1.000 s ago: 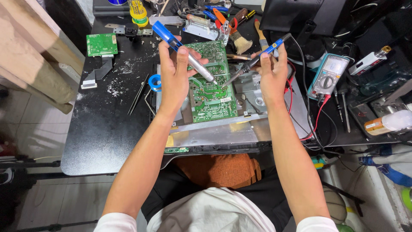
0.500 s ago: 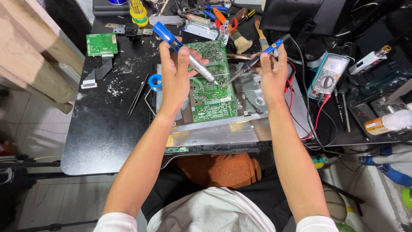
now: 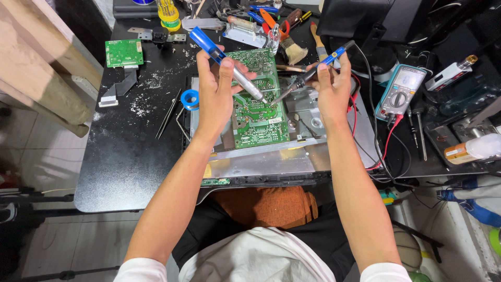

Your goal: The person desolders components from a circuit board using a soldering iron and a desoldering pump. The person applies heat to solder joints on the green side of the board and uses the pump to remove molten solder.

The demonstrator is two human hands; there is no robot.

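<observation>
On the black bench [image 3: 120,156], seen from the head camera, a green board [image 3: 258,112] lies across a grey metal chassis [image 3: 313,138] at the middle of the work area; both hands are raised over it. The left hand [image 3: 216,96] is closed around a pump [image 3: 227,62] with a blue top and silver barrel, thumb and fingers wrapped on the barrel; the tool slants down to the right, its tip resting at the board near the centre. The right hand [image 3: 331,89] is closed on an iron [image 3: 313,73] with a blue and black handle, held like a pen; it slants down to the left, and its tip meets the board just beside the pump's tip. A dark cord runs from the iron's rear end toward the right side of the bench.

Left of the chassis lie a blue solder reel [image 3: 190,99] and tweezers [image 3: 168,114]; further left, near the bench's far corner, sits a small green board [image 3: 124,52] with a flat ribbon cable [image 3: 117,89] trailing from it; white flecks dot the surface between them. To the right stands a multimeter [image 3: 401,91] with red and black leads looping toward the chassis. Along the far edge is a clutter of tools: a brush [image 3: 292,49], pliers with orange grips [image 3: 271,21] and a yellow-handled screwdriver [image 3: 168,13]. Below the bench edge, the person's lap shows an orange cloth [image 3: 271,206].
</observation>
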